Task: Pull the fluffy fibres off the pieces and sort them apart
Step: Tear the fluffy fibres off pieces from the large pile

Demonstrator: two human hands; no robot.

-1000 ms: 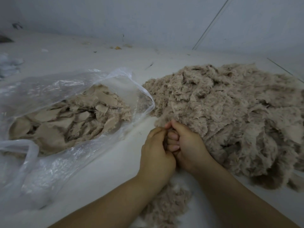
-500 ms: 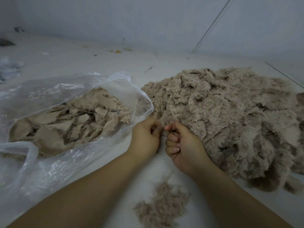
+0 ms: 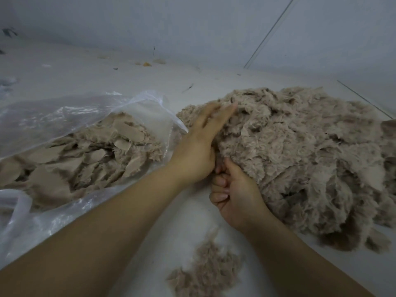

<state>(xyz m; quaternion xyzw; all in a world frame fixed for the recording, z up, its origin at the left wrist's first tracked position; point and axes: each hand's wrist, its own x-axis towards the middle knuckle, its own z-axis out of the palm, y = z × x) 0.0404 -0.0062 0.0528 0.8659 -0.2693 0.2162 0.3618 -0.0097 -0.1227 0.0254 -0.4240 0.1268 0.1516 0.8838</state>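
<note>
Beside the clear bag (image 3: 70, 116) of stripped backing pieces (image 3: 85, 159), left hand (image 3: 197, 151) lies straight-fingered on the fluffy pile (image 3: 300, 159) picking a new piece, right hand (image 3: 235, 196) curled, contents unclear; next: grip, tear fibres.

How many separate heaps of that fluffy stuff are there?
3: the big pile on the right, a small tuft near the bottom, and pieces inside the plastic bag on the left.
</note>
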